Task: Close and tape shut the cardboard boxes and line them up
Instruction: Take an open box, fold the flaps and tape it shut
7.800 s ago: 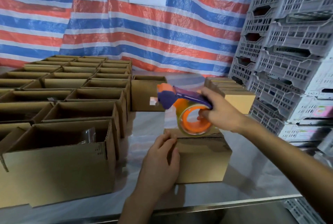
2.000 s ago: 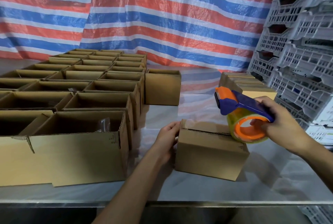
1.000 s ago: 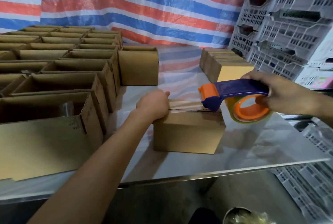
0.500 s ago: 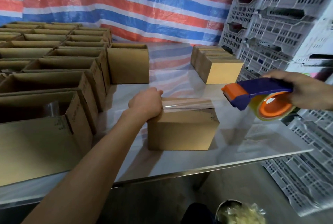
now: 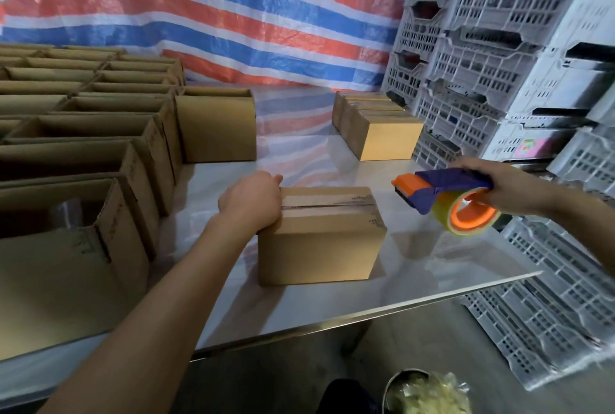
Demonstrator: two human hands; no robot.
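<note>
Left forearm bare, reaching from near left toward centre. Left hand [image 5: 249,204] knuckles up, fingers curled over left top edge of box [image 5: 319,240]. Right hand [image 5: 512,189] raised at right, gripping tape dispenser [image 5: 442,180] from above.

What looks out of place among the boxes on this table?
Nothing looks spilled. One open box stands alone at the right edge of the block of open boxes, outside its neat columns, touching or nearly touching it.
</note>
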